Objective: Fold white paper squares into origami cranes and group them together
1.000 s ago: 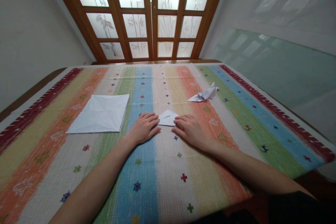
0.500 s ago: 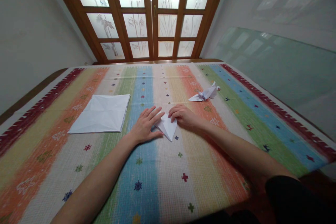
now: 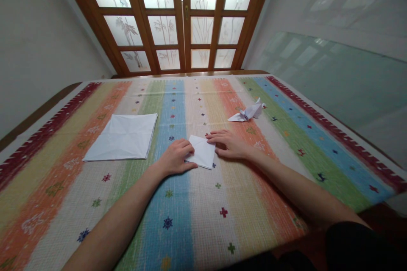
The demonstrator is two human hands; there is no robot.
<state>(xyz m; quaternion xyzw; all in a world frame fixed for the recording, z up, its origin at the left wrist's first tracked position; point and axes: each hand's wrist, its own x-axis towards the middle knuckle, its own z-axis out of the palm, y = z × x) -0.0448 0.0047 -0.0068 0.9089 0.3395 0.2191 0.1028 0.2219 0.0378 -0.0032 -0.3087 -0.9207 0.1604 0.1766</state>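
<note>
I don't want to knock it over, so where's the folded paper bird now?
In the head view, the paper bird sits right of centre on the striped tablecloth, just beyond the right hand.

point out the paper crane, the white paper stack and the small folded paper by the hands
paper crane (image 3: 251, 112): head view, on its folded body
white paper stack (image 3: 124, 136): head view, middle of its top sheet
small folded paper (image 3: 203, 153): head view, on its upper face

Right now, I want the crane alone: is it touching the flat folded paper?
Apart: the head view shows tablecloth between the paper crane and the flat folded paper.
</note>
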